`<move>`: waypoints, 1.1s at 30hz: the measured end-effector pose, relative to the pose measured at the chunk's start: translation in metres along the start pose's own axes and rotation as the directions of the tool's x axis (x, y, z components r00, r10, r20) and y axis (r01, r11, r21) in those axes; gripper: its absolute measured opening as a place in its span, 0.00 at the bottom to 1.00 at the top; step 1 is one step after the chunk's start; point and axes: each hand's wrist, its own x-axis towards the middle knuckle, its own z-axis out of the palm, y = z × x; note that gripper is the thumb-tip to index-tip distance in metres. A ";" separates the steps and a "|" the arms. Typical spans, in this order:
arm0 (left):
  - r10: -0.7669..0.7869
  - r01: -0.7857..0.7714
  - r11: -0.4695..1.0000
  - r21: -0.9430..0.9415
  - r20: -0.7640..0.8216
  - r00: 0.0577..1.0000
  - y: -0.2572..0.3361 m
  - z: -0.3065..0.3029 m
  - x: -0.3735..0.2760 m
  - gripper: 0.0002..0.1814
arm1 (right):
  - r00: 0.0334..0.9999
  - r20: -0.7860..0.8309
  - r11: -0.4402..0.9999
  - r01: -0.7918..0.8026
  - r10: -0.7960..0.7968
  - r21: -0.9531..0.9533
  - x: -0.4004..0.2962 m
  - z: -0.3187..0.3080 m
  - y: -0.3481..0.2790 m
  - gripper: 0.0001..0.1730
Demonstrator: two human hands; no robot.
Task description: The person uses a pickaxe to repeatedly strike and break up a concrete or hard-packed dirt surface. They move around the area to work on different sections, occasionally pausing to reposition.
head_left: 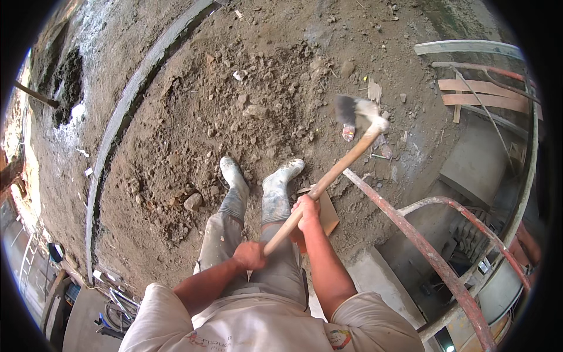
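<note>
Both my hands grip the wooden handle (336,174) of a hoe. My left hand (250,255) is wrapped around its butt end, in front of my thighs. Farther up the shaft, my right hand (307,211) is closed on it beside my right knee. The hoe's metal head (347,110), blurred by motion, is out to the front right, and I cannot tell its height above the soil. Loose, broken earth (264,119) with stones lies before my boots (281,178). A larger stone (193,201) rests left of my left boot.
A narrow concrete strip (118,116) curves along the left. Red-painted metal scaffold frames (422,237) stand close on my right, beside concrete steps (473,224). Wooden planks (484,94) lie at far right. A bicycle (118,312) is behind at lower left. A dark pit (68,88) shows at upper left.
</note>
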 end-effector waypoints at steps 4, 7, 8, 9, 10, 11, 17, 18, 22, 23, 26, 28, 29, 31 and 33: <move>0.045 -0.025 0.992 0.122 -0.161 0.986 0.020 -0.060 0.063 0.15 | 0.962 0.068 0.961 0.256 -0.264 0.099 0.015 0.043 -0.081 0.09; 0.065 -0.029 0.984 0.174 -0.207 0.976 0.036 -0.103 0.096 0.15 | 0.924 0.080 0.927 0.373 -0.375 0.041 0.039 0.085 -0.124 0.08; 0.026 0.006 0.988 0.153 -0.210 0.977 0.038 -0.109 0.101 0.16 | 0.926 0.069 0.928 0.372 -0.372 0.005 0.049 0.100 -0.126 0.08; -0.035 0.053 0.995 0.085 -0.204 0.978 0.033 -0.105 0.098 0.17 | 0.930 0.059 0.930 0.366 -0.364 -0.035 0.058 0.110 -0.119 0.08; -0.094 0.099 0.995 0.017 -0.191 0.977 0.025 -0.094 0.090 0.18 | 0.956 0.064 0.947 0.293 -0.287 -0.134 0.063 0.116 -0.102 0.09; -0.149 0.143 0.989 -0.050 -0.167 0.975 0.019 -0.078 0.076 0.19 | 0.973 0.061 0.943 0.231 -0.223 -0.238 0.068 0.114 -0.070 0.06; -0.306 0.314 0.945 -0.087 0.096 0.947 -0.009 -0.001 -0.068 0.24 | 0.973 0.201 0.984 -0.085 0.117 -0.159 -0.038 0.058 0.073 0.10; -0.270 0.278 0.957 -0.087 0.087 0.959 -0.004 -0.003 -0.067 0.23 | 0.977 0.200 0.988 -0.043 0.074 -0.151 -0.038 0.057 0.062 0.10; -0.153 0.152 0.988 -0.024 -0.104 0.983 -0.010 -0.034 0.001 0.20 | 0.963 0.198 0.977 0.201 -0.183 -0.074 -0.004 0.080 -0.019 0.08; -0.103 0.100 0.995 -0.025 -0.184 0.978 -0.004 -0.051 0.026 0.15 | 0.940 0.222 0.961 0.274 -0.259 -0.042 0.013 0.087 -0.040 0.07; -0.041 0.070 0.995 0.065 -0.371 0.928 0.006 -0.094 0.085 0.11 | 0.922 0.212 0.943 0.333 -0.325 -0.001 0.049 0.125 -0.095 0.07; -0.068 0.081 0.996 0.025 -0.341 0.938 0.002 -0.094 0.097 0.13 | 0.937 0.164 0.940 0.326 -0.308 -0.103 0.079 0.134 -0.094 0.07; -0.080 0.087 0.996 0.005 -0.328 0.941 0.001 -0.093 0.101 0.14 | 0.947 0.143 0.936 0.308 -0.286 -0.167 0.088 0.138 -0.082 0.07; -0.229 0.194 0.965 -0.174 -0.210 0.951 -0.010 -0.043 0.079 0.20 | 0.987 0.123 0.885 0.148 -0.103 -0.442 0.099 0.121 -0.026 0.08; -0.292 0.272 0.931 -0.241 -0.049 0.955 -0.022 -0.011 0.036 0.23 | 0.988 0.148 0.911 0.020 0.045 -0.412 0.056 0.107 0.008 0.07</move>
